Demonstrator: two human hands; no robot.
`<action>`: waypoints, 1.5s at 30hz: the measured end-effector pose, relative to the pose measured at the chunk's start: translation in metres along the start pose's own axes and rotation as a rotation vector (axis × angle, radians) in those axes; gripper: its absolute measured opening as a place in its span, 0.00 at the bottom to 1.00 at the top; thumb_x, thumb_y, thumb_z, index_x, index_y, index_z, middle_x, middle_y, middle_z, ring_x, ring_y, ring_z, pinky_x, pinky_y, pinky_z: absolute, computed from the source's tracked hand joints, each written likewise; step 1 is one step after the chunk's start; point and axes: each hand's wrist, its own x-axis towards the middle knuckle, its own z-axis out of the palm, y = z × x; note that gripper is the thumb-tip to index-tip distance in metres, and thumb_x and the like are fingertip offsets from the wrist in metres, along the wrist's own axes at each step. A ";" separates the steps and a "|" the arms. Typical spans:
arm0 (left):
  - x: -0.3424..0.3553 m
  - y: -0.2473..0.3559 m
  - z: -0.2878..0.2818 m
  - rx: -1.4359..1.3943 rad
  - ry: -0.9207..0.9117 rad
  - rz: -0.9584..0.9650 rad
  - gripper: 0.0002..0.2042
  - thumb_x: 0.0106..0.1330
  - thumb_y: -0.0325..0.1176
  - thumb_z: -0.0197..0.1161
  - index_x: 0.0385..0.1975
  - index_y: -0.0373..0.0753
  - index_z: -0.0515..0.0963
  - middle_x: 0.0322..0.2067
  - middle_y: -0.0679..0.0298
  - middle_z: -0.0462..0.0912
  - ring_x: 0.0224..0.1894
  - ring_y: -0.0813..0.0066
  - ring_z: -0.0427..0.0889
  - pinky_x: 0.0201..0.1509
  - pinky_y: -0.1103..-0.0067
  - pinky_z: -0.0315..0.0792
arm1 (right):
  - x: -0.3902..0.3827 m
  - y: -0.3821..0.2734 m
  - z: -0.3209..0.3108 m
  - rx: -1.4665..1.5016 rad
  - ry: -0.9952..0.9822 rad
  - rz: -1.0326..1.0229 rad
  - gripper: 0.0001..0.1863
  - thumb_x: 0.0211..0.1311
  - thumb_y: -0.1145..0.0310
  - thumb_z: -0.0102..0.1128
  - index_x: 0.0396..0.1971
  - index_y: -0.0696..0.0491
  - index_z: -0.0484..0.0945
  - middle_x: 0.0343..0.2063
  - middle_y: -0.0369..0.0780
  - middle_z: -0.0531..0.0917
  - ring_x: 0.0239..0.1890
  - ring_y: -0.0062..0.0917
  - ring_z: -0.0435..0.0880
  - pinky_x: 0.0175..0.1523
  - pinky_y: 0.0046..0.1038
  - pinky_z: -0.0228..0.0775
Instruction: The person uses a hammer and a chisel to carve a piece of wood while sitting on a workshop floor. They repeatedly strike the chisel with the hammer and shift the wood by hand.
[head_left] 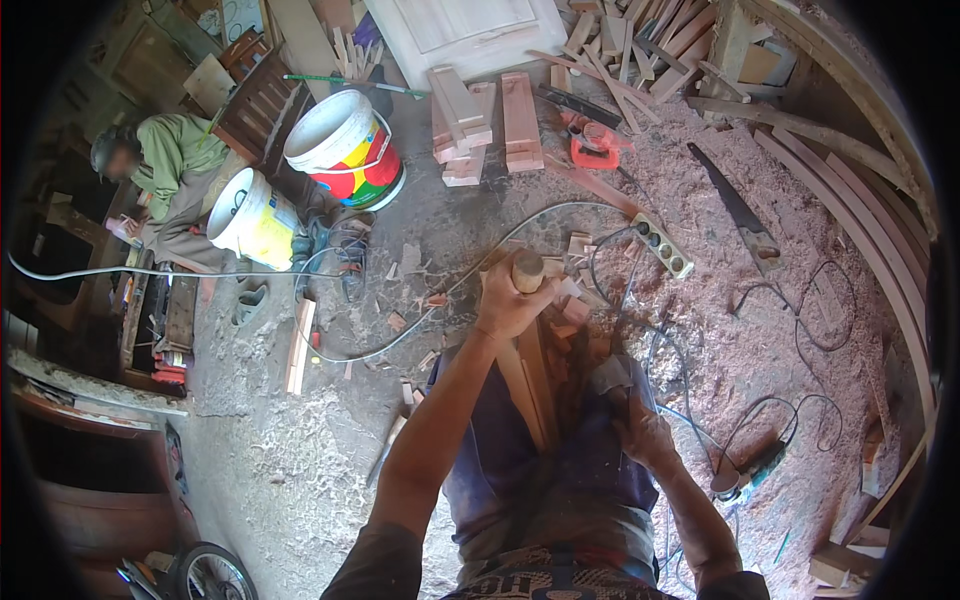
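My left hand (510, 305) is wrapped round a round wooden handle (528, 268), held upright over a long pale wooden piece (525, 400) between my legs; the tool's lower end is hidden by the hand. My right hand (645, 440) is closed on a tool with a dull metal head (612, 375), beside my right thigh; its exact kind is hard to make out in shadow. Small wood offcuts (572, 310) lie just past the workpiece.
A power strip (662, 248), looping cables, a handsaw (730, 200), red power tool (595, 150) and grinder (745, 475) lie on shavings. Ahead are stacked boards (522, 120) and two buckets (340, 150). A crouching co-worker (175, 165) is at upper left; a wheel (210, 575) shows lower left.
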 end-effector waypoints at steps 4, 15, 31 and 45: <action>0.001 0.001 0.000 -0.022 -0.004 -0.009 0.12 0.56 0.30 0.75 0.35 0.37 0.78 0.27 0.69 0.82 0.29 0.81 0.80 0.38 0.79 0.75 | 0.000 -0.003 -0.002 -0.013 0.001 0.014 0.23 0.65 0.57 0.60 0.52 0.55 0.66 0.39 0.56 0.84 0.42 0.56 0.83 0.48 0.50 0.76; 0.002 0.005 0.003 -0.035 -0.025 -0.030 0.10 0.57 0.30 0.74 0.31 0.37 0.77 0.25 0.69 0.82 0.29 0.81 0.80 0.36 0.79 0.75 | 0.000 -0.001 -0.001 0.006 0.026 -0.017 0.23 0.64 0.58 0.62 0.51 0.56 0.66 0.37 0.56 0.84 0.42 0.56 0.83 0.48 0.49 0.76; 0.002 0.006 0.006 -0.060 -0.032 -0.069 0.10 0.56 0.31 0.74 0.29 0.38 0.77 0.25 0.68 0.81 0.28 0.79 0.80 0.37 0.78 0.75 | -0.002 -0.002 -0.002 0.023 0.041 -0.018 0.21 0.64 0.59 0.62 0.48 0.56 0.67 0.38 0.56 0.83 0.43 0.56 0.82 0.48 0.50 0.75; 0.004 0.016 0.009 0.083 -0.083 -0.003 0.10 0.57 0.31 0.69 0.36 0.36 0.79 0.32 0.56 0.85 0.35 0.61 0.86 0.42 0.71 0.78 | 0.001 0.002 -0.003 -0.015 -0.077 0.032 0.39 0.65 0.57 0.60 0.69 0.60 0.54 0.43 0.59 0.82 0.46 0.58 0.82 0.49 0.51 0.75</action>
